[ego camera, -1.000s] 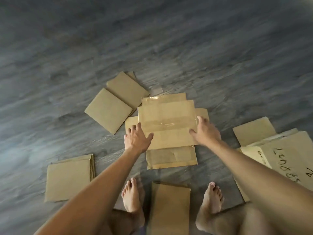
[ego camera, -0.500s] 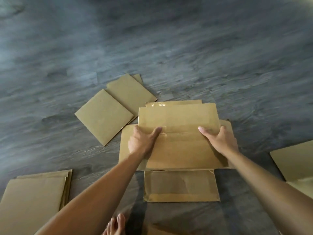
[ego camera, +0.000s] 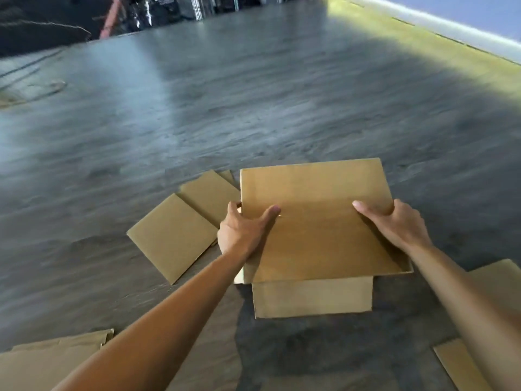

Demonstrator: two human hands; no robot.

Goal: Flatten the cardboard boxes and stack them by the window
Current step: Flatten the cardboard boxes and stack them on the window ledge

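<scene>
Box in hands: a flattened brown cardboard box [ego camera: 315, 221] is held up off the grey wood-look floor [ego camera: 253, 108], in front of the person, with one loose flap [ego camera: 311, 297] hanging from its near edge.
Left hand: the left hand [ego camera: 242, 232] grips the box's left edge, thumb lying across the top face and fingers curled round behind the edge.
Right hand: the right hand [ego camera: 394, 224] grips the right edge the same way, thumb on top and fingers wrapped under.
Writing: the held box's visible faces are plain brown; no brand, label or lettering can be read on any cardboard in view.
Folded pieces on floor: a flat folded cardboard piece [ego camera: 183, 224] of two square panels lies on the floor just left of the held box, its far corner hidden behind the box.
Near left: a flat cardboard stack [ego camera: 48, 359] lies at the lower left edge, partly under the left forearm.
Near right: more flat cardboard [ego camera: 462, 365] lies at the lower right, partly hidden by the right forearm.
Far end: a pale wall strip [ego camera: 451, 21] runs along the upper right, with bright light falling on the floor beside it; dark blurred shapes at the top left cannot be made out.
</scene>
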